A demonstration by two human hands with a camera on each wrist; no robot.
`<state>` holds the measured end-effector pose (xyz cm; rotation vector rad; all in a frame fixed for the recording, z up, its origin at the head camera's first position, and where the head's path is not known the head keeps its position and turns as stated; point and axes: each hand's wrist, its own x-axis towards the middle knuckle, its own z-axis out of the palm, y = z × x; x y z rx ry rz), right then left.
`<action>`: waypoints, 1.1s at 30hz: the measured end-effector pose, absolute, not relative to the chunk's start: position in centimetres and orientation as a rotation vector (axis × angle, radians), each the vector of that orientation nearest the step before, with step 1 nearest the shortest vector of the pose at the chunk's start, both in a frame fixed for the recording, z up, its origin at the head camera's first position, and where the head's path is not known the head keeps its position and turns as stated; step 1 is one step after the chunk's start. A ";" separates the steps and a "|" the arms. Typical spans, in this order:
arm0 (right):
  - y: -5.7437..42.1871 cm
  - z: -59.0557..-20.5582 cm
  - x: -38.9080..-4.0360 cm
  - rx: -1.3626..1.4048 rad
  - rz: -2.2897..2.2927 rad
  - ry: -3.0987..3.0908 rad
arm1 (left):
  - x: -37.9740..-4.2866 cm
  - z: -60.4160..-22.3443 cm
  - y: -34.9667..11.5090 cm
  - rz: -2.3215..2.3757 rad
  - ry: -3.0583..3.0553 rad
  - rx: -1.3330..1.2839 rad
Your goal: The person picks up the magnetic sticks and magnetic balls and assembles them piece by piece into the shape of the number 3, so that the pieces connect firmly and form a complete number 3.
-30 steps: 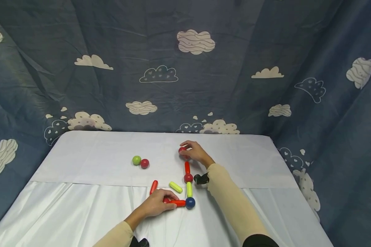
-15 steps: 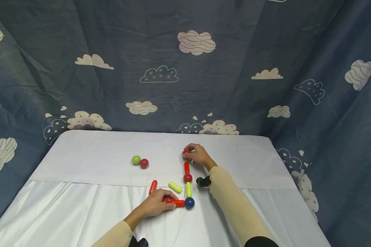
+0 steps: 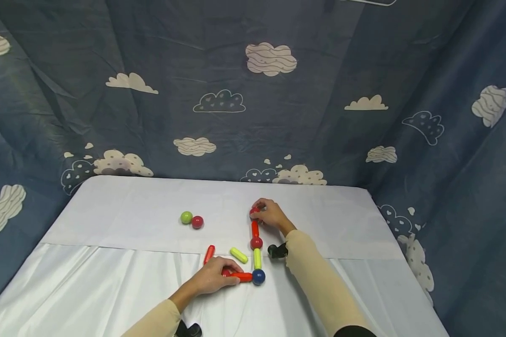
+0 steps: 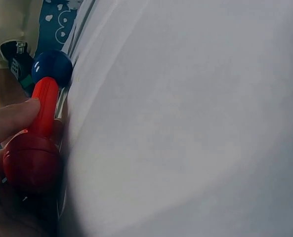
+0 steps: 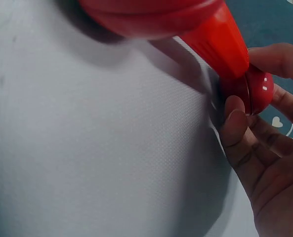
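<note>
My right hand [image 3: 273,214] has brought the red ball [image 5: 260,93] it pinches against the upper red stick [image 3: 255,229], mid-frame, seemingly extending the chain [image 3: 257,258]; my left hand [image 3: 212,277], lower centre, grips the lower red stick [image 3: 244,277].

Shiny red ball [image 5: 262,89] is right up against a red stick [image 5: 224,44], then another red ball [image 3: 256,243], lime stick [image 3: 257,259], blue ball [image 3: 258,277]; second red stick [image 3: 246,277] pokes left.
</note>
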<state>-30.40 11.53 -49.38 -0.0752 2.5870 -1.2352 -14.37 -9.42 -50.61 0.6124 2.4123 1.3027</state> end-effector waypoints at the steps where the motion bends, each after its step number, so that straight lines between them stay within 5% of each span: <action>1: 11.5 -49.4 -30.4 -0.075 -1.234 2.586 | -14.4 -50.6 -9.4 1.300 2.414 0.610; 33: 12.1 -49.7 -28.8 -0.078 -1.346 2.497 | -14.4 -50.5 -9.3 1.287 2.415 0.599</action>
